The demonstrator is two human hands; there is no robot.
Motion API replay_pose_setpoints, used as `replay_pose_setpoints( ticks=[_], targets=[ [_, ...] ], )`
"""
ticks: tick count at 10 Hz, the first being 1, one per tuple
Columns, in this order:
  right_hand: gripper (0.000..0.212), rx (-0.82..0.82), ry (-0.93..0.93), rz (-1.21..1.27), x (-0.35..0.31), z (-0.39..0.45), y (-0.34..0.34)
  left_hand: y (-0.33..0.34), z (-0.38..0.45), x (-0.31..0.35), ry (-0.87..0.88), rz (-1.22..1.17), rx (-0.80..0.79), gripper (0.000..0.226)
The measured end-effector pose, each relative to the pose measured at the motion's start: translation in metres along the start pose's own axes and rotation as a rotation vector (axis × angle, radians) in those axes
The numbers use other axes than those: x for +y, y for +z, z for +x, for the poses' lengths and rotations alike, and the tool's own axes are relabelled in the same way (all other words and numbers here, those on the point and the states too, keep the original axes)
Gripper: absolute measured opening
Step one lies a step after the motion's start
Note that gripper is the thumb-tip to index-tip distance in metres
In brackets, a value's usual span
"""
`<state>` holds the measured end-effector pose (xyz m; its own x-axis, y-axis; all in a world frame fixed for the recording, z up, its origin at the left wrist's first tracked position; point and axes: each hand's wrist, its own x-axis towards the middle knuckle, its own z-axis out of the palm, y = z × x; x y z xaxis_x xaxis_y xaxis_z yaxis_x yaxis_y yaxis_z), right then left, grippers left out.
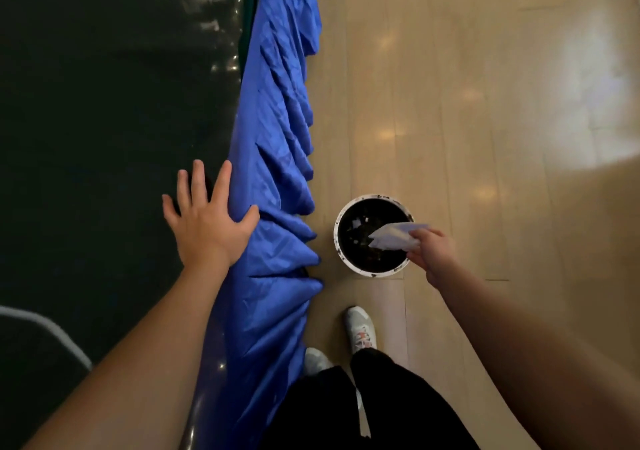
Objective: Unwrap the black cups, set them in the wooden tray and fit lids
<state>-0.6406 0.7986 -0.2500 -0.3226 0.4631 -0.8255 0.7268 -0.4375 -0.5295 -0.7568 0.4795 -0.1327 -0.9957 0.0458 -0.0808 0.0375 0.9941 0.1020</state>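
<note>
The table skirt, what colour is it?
Bright blue, pleated; the table skirt shows in the head view.

We are finding no readable text, label, brand or number anywhere; the shoe at five o'clock is showing a red mark too blurred for us to read.

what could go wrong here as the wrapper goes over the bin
The right hand pinches the crumpled wrapper above the near edge of the bin, not its middle, so it may drop onto the floor. The left hand presses flat on the table edge over the blue skirt; leaning could drag the cloth.
</note>
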Motion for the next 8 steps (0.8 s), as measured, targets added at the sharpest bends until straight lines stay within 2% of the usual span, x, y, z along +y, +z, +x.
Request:
replay_pose_setpoints(
  ticks=[1,3,4,7,8],
  targets=[
    [0.025,0.036,-0.002,-0.105,0.007,0.020,0.021,0.000,0.001,0.000,-0.004,-0.003,0.009,0.078],
    [0.070,0.000,0.064,-0.165,0.023,0.034,0.049,0.002,0.001,-0.002,0.012,-0.010,0.024,0.077],
    [0.058,0.009,0.081,-0.208,0.033,0.030,0.051,0.002,0.001,-0.002,0.013,-0.017,0.033,0.076],
    [0.043,-0.059,0.140,-0.337,0.051,0.005,0.041,0.003,0.001,-0.003,0.031,-0.025,0.033,0.077],
    [0.047,-0.077,0.094,-0.352,0.057,-0.005,0.039,0.003,0.001,-0.003,0.034,-0.026,0.040,0.076]
  ],
)
